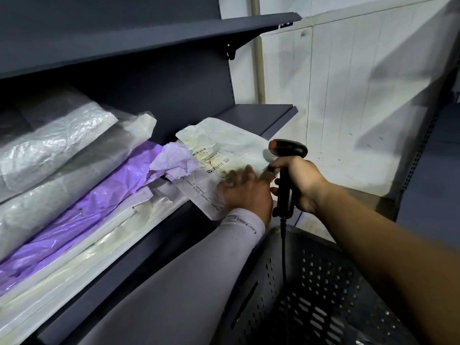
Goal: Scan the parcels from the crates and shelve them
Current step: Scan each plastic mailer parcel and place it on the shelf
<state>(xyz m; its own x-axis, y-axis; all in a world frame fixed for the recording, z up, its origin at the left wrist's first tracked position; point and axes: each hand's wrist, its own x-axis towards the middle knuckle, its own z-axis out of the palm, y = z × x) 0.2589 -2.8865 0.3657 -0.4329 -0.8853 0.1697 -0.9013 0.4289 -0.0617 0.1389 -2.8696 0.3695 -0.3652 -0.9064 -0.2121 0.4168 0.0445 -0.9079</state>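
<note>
One dark perforated crate (pixel 323 295) sits nearest. Above it, the right hand (pixel 301 185) grips one black scanner (pixel 286 170); the left hand (pixel 245 192) presses flat-fingered on one white parcel (pixel 224 155) lying on the shelf (pixel 261 115), beside four stacked bagged parcels (pixel 74 170).

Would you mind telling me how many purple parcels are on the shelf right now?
1. The purple parcel lies on the middle shelf, wedged between grey and white parcels; others may be hidden beneath the stack.
</note>
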